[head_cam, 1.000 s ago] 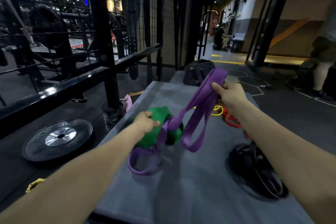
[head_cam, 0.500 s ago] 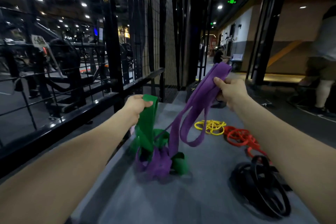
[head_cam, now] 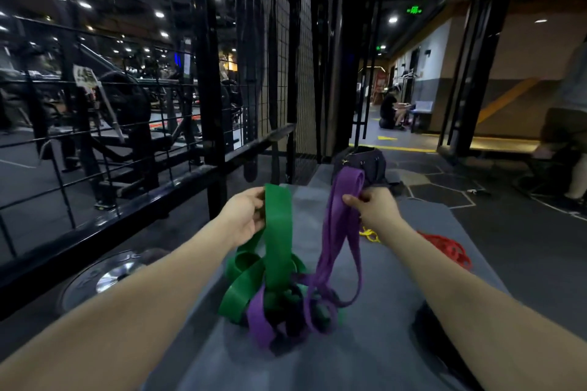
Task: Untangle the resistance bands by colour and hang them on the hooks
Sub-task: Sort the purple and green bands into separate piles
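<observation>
While my left hand (head_cam: pixel 244 216) grips the top of the green band (head_cam: pixel 278 232) and my right hand (head_cam: pixel 373 209) pinches the gathered purple band (head_cam: pixel 338 228), both bands hang down to one knot (head_cam: pixel 286 308) resting on the grey mat (head_cam: pixel 397 343). I judge the separating step is in hand. Next move: work the purple loops out of the green before seeking hooks, which I cannot see.

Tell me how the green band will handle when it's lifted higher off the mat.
The green band probably stays floppy: it droops from the left hand in loose loops. It will likely drag the purple band along, since both knot together low down. It looks light, held by fingertips.
</observation>
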Motion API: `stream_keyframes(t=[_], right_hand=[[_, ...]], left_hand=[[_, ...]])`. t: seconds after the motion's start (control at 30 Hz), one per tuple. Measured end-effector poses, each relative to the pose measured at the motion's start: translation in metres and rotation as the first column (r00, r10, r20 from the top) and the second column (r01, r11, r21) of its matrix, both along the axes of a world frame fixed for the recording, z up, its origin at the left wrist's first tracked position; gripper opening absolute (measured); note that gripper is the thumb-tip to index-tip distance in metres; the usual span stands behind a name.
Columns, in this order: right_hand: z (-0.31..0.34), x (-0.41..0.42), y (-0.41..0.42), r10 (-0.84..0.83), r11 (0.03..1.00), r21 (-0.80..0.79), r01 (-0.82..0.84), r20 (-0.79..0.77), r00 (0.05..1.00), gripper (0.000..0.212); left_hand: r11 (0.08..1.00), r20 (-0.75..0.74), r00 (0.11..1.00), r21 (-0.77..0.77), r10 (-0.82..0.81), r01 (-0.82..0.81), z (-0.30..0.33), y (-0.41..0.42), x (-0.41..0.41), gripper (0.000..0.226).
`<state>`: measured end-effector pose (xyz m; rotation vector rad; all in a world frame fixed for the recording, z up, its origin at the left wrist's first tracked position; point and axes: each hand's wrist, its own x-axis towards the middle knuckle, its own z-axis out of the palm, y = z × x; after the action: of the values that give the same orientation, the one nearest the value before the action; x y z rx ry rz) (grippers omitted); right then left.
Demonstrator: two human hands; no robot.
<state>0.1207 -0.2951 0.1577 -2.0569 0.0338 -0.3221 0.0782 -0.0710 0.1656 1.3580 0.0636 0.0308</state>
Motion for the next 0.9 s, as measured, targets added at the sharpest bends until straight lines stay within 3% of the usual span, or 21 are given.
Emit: stream_keyframes(t=[0.07,0.17,0.3,0.37,0.47,0.57,0.67,0.73,0.83,0.9], right_hand=[[-0.007,-0.002,0.012,0.07,0.982,-0.174,-0.079,-0.055,0.996,0.035],[-0.015,-0.007,0.031,0.239,0.924,-0.263,-0.278,-0.173,0.956,0.024],[-0.018,-0.009,0.049,0.349,0.829,-0.41,-0.38,-0.151,0.925,0.016],[-0.022,-0.008,0.048,0.401,0.85,-0.311,-0.425,-0.141,0.905,0.013],[-0.028,-0.01,0.037,0.42,0.885,-0.137,-0.445,-0.179,0.89,0.014],[-0.026,-0.016,0.029,0.498,0.856,0.023,-0.517,-0.312,0.809,0.016],[-0.023,-0.017,0.027,0.609,0.783,0.375,-0.497,-0.299,0.734,0.028],[-0.018,-0.017,0.028,0.596,0.752,0.501,-0.428,-0.239,0.767,0.019],[-0.01,-0.012,0.034,0.443,0.81,0.504,-0.301,-0.189,0.876,0.015],[-0.005,-0.008,0.04,0.347,0.785,0.577,-0.224,-0.111,0.931,0.006]], left_hand=[[0.998,0.037,0.998,0.028,-0.052,0.051,-0.003,0.001,0.005,0.031],[0.994,0.075,0.993,0.062,-0.095,0.09,-0.004,-0.009,0.013,0.025],[0.949,0.058,0.994,0.307,-0.093,0.071,-0.009,-0.023,0.027,0.028],[0.92,-0.051,0.995,0.379,-0.085,0.098,-0.01,-0.025,0.027,0.016],[0.925,-0.177,0.976,0.332,-0.131,0.184,-0.014,-0.027,0.024,0.014],[0.9,-0.143,0.98,0.393,-0.141,0.187,-0.021,-0.031,0.026,0.026],[0.891,-0.057,0.997,0.448,-0.049,0.07,-0.019,-0.035,0.03,0.022],[0.899,-0.005,1.0,0.439,0.013,-0.01,-0.014,-0.037,0.03,0.019],[0.905,0.064,0.997,0.419,0.053,-0.075,-0.004,-0.039,0.029,0.024],[0.893,0.101,0.993,0.441,0.056,-0.095,0.005,-0.04,0.028,0.027]])
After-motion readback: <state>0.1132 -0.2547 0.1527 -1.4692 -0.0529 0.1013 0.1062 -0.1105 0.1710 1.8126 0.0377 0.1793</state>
